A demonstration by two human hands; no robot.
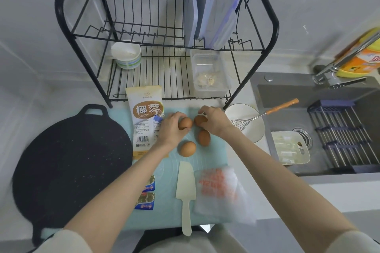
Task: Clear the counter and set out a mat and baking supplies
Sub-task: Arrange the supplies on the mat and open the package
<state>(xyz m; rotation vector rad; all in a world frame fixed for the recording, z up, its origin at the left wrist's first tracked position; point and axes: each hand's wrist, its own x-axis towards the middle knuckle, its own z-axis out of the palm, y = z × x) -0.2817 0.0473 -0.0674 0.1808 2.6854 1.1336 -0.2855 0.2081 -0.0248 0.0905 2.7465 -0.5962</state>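
Observation:
A pale blue mat [168, 178] covers the counter in front of me. Several brown eggs lie on it. My left hand [171, 127] grips one egg [185, 123] and my right hand [212, 122] grips another egg [199, 120] beside it. Two more eggs, one [204, 137] and the other [187, 148], lie loose just below the hands. A bag of desiccated coconut [145, 117] lies at the mat's left. A cream plastic scraper [186, 189], a clear printed bag [218, 189] and two small blue packets [147, 193] lie nearer me.
A black round pan [67, 160] sits left of the mat. A white bowl [249, 117] holding a whisk [267, 113] stands at the right. Behind is a black dish rack [164, 47] with a cup and containers. The sink [320, 129] lies to the right.

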